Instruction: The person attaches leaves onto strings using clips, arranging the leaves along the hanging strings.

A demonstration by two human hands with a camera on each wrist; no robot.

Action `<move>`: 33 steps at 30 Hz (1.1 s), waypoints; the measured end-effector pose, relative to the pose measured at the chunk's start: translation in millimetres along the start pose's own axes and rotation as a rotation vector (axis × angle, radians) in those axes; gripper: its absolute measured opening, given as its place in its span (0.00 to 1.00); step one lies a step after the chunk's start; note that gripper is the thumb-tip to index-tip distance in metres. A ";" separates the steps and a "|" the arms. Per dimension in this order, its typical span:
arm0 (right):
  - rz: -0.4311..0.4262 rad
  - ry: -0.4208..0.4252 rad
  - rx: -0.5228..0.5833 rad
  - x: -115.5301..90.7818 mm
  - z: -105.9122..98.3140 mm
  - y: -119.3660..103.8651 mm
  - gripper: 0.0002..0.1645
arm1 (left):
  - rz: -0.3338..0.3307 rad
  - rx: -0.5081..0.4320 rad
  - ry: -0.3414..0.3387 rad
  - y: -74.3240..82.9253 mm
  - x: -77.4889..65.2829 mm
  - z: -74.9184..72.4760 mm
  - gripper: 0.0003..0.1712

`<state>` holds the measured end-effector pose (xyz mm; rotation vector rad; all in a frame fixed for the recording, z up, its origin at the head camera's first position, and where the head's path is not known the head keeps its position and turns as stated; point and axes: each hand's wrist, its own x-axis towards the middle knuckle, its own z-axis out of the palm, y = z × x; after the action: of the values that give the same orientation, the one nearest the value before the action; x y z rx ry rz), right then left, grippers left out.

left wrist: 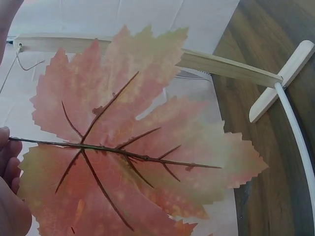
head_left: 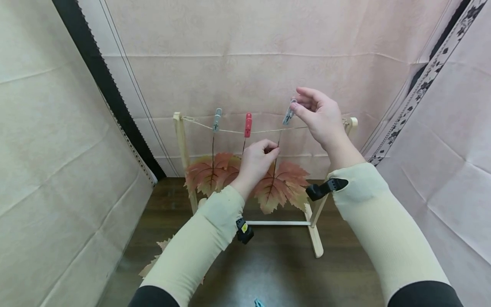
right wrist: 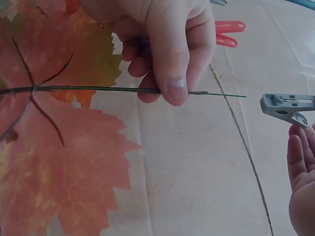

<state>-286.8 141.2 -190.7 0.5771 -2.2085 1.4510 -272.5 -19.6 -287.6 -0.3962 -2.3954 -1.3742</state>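
Leaf (head_left: 278,187) in left hand (head_left: 256,162) is jagged, reddish orange (yellowish-tipped) and dark-veined.

The maple leaf (head_left: 281,187) looks like matt cloth; the grey clothespin (right wrist: 285,104) is smooth, faintly glossy plastic; the twine (right wrist: 246,142), rough fibre; the stand (head_left: 315,238), smooth wood; the table (head_left: 284,264), glossy wood grain; the backdrop (head_left: 249,76), creased matt cloth.
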 end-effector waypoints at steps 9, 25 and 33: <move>-0.008 -0.083 -0.065 1.4 -1.0 3.1 0.26 | -0.004 0.024 0.007 2.1 1.4 3.6 0.08; -0.051 -0.149 -0.127 6.2 1.2 7.1 0.24 | -0.005 -0.013 0.024 0.6 4.6 7.2 0.08; -0.056 -0.180 -0.145 6.0 3.2 7.6 0.23 | 0.012 -0.009 -0.009 -1.3 5.2 9.1 0.08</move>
<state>-296.4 140.4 -194.2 0.7392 -2.3912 1.2405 -279.3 -12.0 -290.6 -0.4198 -2.3914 -1.3807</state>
